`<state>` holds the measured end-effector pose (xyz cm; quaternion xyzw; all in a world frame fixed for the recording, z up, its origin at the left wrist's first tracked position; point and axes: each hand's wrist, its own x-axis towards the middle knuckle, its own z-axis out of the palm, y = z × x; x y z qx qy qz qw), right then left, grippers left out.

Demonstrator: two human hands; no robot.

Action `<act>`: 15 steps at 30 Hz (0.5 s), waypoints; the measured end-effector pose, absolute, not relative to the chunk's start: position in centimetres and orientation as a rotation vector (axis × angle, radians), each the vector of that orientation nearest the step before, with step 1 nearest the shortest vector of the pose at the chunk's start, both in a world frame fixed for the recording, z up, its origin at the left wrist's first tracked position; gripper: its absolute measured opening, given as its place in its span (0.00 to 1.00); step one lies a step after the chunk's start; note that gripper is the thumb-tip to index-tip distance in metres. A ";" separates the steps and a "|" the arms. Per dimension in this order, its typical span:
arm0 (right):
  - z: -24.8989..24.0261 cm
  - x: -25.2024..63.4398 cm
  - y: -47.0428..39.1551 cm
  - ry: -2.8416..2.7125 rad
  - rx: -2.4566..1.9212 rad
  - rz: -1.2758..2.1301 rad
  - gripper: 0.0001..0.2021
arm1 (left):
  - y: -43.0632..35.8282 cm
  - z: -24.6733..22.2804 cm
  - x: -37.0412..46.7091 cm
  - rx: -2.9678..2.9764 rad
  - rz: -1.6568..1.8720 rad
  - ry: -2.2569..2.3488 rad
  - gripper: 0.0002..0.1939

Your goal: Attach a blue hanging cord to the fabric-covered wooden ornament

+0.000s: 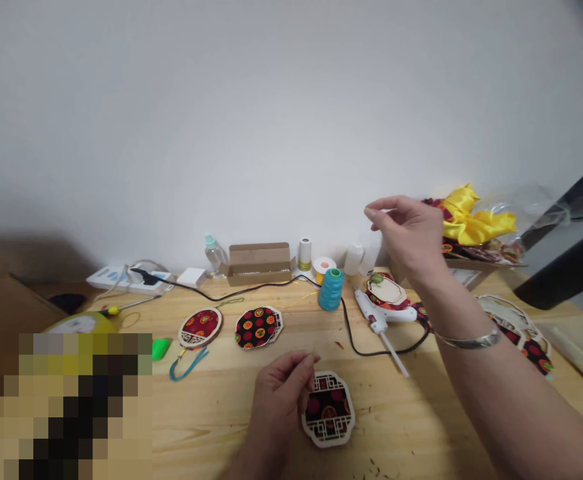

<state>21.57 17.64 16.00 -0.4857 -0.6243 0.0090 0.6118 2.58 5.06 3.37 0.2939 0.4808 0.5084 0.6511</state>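
My left hand [282,390] is low over the table, thumb and fingers pinched together around something too fine to make out. Just right of it, partly behind the fingertips, lies a wooden lattice-framed ornament [329,415] backed with dark patterned fabric; whether the hand touches it I cannot tell. Up in front of the wall, my right hand [407,230] is also pinched closed, a silver bracelet [474,339] on its wrist. No thread or tool can be seen clearly between its fingertips. A teal thread cone [330,291] stands on the table between the two hands, farther back.
A white glue gun [378,313] lies right of the cone, its black cord looping along the table. Farther left are a patterned fabric piece [258,327] and a round ornament with a tassel [200,328]. An open cardboard box [260,263] and white bottles [354,259] line the wall.
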 end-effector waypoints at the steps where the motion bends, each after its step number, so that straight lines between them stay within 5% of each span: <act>1: 16.6 21.5 17.0 -1.401 -1.106 0.053 0.02 | 5.1 3.4 2.6 0.662 1.148 1.094 0.11; 9: 16.6 21.5 8.4 -1.677 -1.041 -0.018 0.05 | 5.1 3.2 2.6 0.636 1.194 1.109 0.10; 15: 11.9 22.5 3.7 -2.568 -1.025 0.519 0.21 | 5.0 3.4 2.7 0.654 1.186 1.096 0.10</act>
